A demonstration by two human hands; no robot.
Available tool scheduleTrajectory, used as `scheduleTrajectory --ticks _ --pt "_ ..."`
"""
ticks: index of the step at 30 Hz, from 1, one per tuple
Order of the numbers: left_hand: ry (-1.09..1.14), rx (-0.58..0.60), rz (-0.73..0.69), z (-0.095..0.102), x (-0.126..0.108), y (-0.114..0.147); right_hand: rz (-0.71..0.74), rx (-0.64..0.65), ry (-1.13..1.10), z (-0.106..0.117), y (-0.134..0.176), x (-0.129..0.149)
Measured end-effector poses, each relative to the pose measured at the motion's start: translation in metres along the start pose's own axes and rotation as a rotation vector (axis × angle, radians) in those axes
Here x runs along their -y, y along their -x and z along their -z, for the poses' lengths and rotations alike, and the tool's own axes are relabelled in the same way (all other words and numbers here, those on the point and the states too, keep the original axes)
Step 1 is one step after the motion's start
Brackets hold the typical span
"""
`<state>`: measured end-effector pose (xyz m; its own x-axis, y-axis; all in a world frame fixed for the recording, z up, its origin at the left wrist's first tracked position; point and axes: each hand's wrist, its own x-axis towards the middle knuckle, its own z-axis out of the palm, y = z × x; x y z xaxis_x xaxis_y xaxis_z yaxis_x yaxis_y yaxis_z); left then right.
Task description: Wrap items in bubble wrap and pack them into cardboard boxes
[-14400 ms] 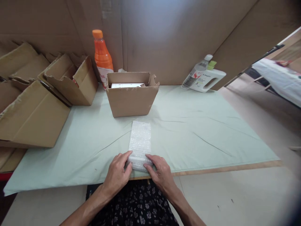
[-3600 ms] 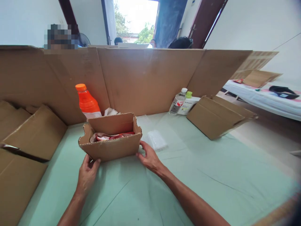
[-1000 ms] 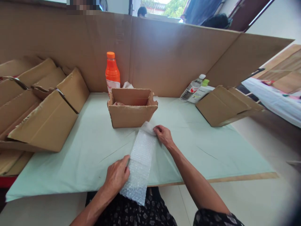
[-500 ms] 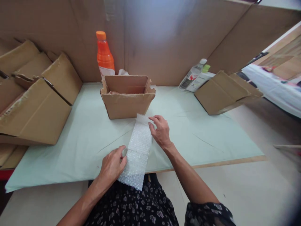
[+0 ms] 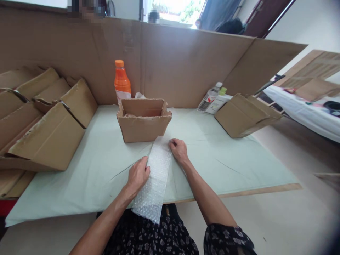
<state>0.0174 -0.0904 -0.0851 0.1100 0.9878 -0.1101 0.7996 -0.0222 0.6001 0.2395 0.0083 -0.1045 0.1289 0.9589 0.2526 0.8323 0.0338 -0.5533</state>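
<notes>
A long bubble wrap bag (image 5: 156, 177) lies flat on the table, its near end hanging over the front edge by my lap. With thumb and fingers closed, my left hand (image 5: 139, 173) pinches its left edge about midway. At the upper right corner, my right hand (image 5: 179, 149) is closed on the other edge, fingertips pressed together. Just beyond the far end of the bag stands a small open cardboard box (image 5: 143, 129). Something brownish shows inside the box, but I cannot make it out.
Larger cardboard boxes (image 5: 53, 138) crowd the table's left side. Behind the small box stands an orange bottle (image 5: 122, 83). A clear bottle (image 5: 209, 97) leans at the back right beside a tipped cardboard box (image 5: 244, 115). A tall cardboard screen (image 5: 186, 67) runs along the back.
My fingers have closed on both edges of the bubble wrap bag; before, both hands were open beside it. My view has tilted up, showing more beyond the screen.
</notes>
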Motion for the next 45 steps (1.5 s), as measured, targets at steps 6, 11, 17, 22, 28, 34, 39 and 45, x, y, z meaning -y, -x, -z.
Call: scheduleTrajectory --ticks 6,11,17,22,28,34,39,45 --pt "0.186 -0.017 -0.029 0.018 -0.002 0.023 0.082 -0.033 -0.137 0.037 0.006 0.001" --pt "0.294 0.105 0.014 0.016 0.004 0.043 0.093 0.100 -0.122 0.040 0.022 0.001" --pt "0.027 0.154 0.035 0.007 0.008 0.039 0.059 0.192 -0.014 0.024 0.030 0.003" --pt "0.044 0.144 0.037 0.019 0.007 0.040 0.045 0.209 -0.034 0.032 0.029 0.011" --pt "0.255 0.222 0.074 0.044 0.022 0.077 0.064 0.307 -0.157 0.049 0.060 0.023" --pt "0.262 0.343 0.164 0.044 0.042 0.111 0.151 0.507 0.063 0.051 0.079 0.032" --pt "0.239 0.310 0.131 0.035 0.040 0.111 0.094 0.404 0.340 0.041 0.042 0.035" --pt "0.375 0.254 0.151 0.025 0.028 0.100 0.167 0.429 0.471 0.021 0.008 0.040"
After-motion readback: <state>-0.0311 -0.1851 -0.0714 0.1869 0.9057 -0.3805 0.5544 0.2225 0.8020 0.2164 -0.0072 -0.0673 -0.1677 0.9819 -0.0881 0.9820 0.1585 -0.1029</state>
